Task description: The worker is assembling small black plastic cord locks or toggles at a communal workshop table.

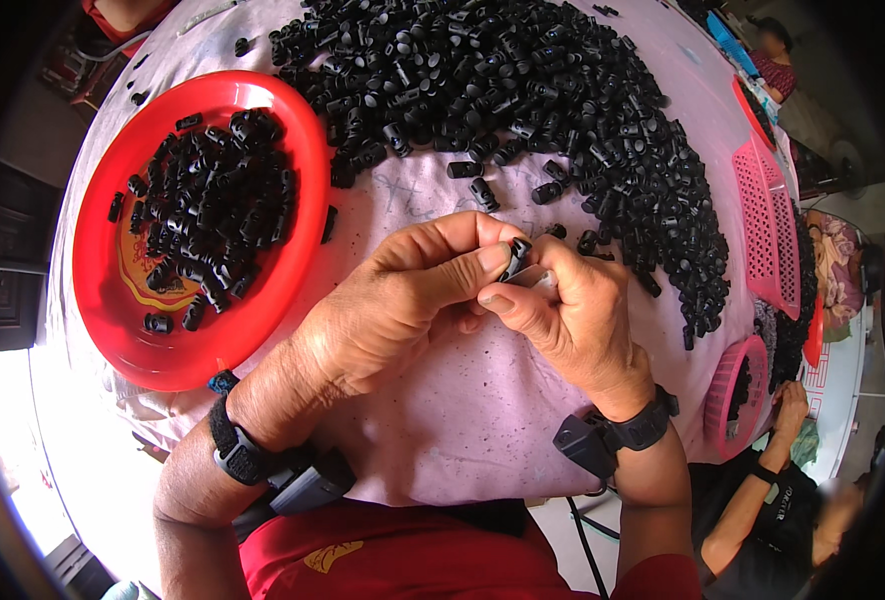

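Observation:
At the table's near middle my two hands meet around one small black plastic cord lock (515,258). My left hand (393,285) pinches it between thumb and forefinger. My right hand (578,315) is closed beside it, its fingers against a small flat pale-grey piece (533,277) that looks like a blade, mostly hidden by the thumb. Beyond the hands a wide heap of the same black cord locks (503,85) curves across the cloth. A few loose ones, such as this cord lock (484,194), lie between heap and hands.
To the left, a round red tray (308,255) holds a pile of cord locks. A pink cloth (433,430) covers the table. On the right stand a pink perforated basket (763,220) and a smaller pink basket (728,385). A co-worker's hand (790,408) rests near the lower right.

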The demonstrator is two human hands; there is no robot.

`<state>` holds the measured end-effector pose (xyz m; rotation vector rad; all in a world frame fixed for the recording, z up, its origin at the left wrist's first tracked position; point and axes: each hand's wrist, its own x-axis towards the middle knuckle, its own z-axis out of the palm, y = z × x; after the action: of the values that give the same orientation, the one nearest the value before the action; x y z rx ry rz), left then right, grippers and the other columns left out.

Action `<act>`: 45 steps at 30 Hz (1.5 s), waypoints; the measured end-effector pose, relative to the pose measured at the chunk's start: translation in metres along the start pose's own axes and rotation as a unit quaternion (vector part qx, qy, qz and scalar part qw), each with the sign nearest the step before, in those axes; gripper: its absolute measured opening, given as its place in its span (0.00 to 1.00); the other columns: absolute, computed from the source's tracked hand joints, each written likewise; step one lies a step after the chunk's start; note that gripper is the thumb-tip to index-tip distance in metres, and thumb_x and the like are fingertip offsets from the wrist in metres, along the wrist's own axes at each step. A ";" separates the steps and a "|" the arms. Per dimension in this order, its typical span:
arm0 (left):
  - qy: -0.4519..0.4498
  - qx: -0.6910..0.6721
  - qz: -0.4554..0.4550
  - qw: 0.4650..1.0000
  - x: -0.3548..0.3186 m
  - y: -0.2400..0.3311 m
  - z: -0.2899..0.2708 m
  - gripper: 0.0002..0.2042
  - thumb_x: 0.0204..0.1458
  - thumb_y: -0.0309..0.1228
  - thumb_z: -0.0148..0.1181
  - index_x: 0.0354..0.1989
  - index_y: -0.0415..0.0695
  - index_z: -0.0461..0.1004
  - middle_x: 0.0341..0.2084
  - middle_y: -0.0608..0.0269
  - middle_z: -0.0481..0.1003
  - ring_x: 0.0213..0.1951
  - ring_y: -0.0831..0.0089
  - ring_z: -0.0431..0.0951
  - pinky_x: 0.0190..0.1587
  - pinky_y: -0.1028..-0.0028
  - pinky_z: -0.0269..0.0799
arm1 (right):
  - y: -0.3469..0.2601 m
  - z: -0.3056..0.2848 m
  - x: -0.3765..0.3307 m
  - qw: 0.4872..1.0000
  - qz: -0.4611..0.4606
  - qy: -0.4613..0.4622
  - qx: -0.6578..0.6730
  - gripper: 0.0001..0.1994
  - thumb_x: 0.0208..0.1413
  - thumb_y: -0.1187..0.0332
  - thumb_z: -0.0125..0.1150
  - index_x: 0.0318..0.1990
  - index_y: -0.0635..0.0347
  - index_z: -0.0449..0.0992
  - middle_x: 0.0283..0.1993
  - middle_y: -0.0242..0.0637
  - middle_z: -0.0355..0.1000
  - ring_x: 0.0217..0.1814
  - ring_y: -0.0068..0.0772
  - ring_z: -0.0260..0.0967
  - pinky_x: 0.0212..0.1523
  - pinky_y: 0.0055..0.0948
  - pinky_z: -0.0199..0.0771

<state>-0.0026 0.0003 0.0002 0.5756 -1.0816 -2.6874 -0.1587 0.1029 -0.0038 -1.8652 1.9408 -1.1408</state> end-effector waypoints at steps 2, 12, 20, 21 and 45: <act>-0.003 -0.007 0.002 1.000 -0.001 0.001 0.000 0.10 0.60 0.33 0.53 0.46 0.44 0.71 0.37 0.71 0.73 0.37 0.83 0.72 0.43 0.78 0.69 | -0.003 0.000 0.000 1.000 0.004 0.010 0.024 0.23 0.48 0.49 0.68 0.27 0.63 0.71 0.18 0.42 0.72 0.20 0.34 0.75 0.18 0.28 0.71; -0.024 -0.018 0.009 1.000 0.002 -0.004 -0.006 0.10 0.59 0.33 0.54 0.47 0.44 0.71 0.35 0.72 0.73 0.36 0.84 0.71 0.41 0.79 0.67 | 0.000 -0.003 -0.001 1.000 0.018 0.007 -0.009 0.23 0.47 0.49 0.68 0.27 0.62 0.70 0.17 0.39 0.72 0.20 0.33 0.75 0.18 0.27 0.71; -0.023 -0.032 0.002 0.999 0.000 -0.001 -0.004 0.10 0.59 0.32 0.54 0.46 0.44 0.71 0.37 0.70 0.74 0.36 0.84 0.71 0.41 0.80 0.67 | -0.002 -0.003 0.000 1.000 0.004 0.020 0.014 0.22 0.47 0.49 0.69 0.27 0.61 0.71 0.17 0.39 0.72 0.20 0.33 0.75 0.18 0.27 0.71; -0.030 -0.039 0.000 0.999 0.001 -0.001 -0.005 0.10 0.59 0.32 0.54 0.46 0.44 0.71 0.37 0.70 0.74 0.36 0.84 0.71 0.41 0.80 0.67 | -0.001 -0.004 -0.001 1.000 0.013 0.023 0.013 0.22 0.47 0.50 0.69 0.27 0.61 0.71 0.17 0.39 0.72 0.19 0.33 0.75 0.18 0.27 0.71; -0.032 -0.022 0.009 0.999 0.004 -0.001 -0.007 0.12 0.59 0.35 0.54 0.46 0.41 0.71 0.34 0.71 0.71 0.31 0.83 0.66 0.37 0.82 0.66 | -0.007 -0.005 0.001 0.991 -0.062 0.056 0.105 0.14 0.52 0.74 0.65 0.46 0.66 0.71 0.32 0.37 0.76 0.33 0.23 0.77 0.30 0.20 0.77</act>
<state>-0.0032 -0.0046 -0.0060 0.4715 -1.0361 -2.7237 -0.1569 0.1047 0.0040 -1.8669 1.7007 -1.4559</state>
